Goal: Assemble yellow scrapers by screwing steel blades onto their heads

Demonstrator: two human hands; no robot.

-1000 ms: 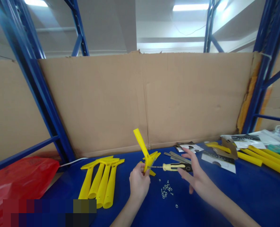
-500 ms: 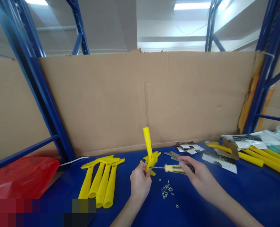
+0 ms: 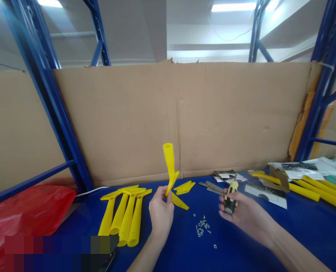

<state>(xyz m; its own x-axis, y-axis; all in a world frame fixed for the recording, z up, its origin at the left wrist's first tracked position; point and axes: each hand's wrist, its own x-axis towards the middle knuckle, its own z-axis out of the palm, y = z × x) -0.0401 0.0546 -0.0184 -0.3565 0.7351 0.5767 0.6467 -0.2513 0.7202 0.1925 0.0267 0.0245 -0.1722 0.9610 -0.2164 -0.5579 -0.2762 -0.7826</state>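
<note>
My left hand (image 3: 161, 209) is closed on a yellow plastic scraper handle (image 3: 170, 166), gripping its flared end while the hollow tube points up. In my right hand (image 3: 241, 211) is a screwdriver (image 3: 231, 196) with a cream and black handle, its shaft aimed away from me and apart from the scraper handle. Between the hands lie small nuts and screws (image 3: 203, 226) in a loose cluster. Flat yellow plates (image 3: 185, 187) rest just beyond my left hand, and one more yellow plate (image 3: 180, 201) lies beside it. Thin metal blades (image 3: 211, 187) sit near my right fingertips.
Several yellow handles (image 3: 125, 215) lie in a row on the blue table (image 3: 185, 253). At left is a red plastic bag (image 3: 28, 215). Printed cards (image 3: 267, 194) and long yellow tubes (image 3: 323, 192) occupy the right side. A cardboard sheet (image 3: 128, 121) stands behind.
The screwdriver has come away from the yellow scraper handle, moving right and turning to point away from me. My left hand has shifted slightly left and tilted the handle.
</note>
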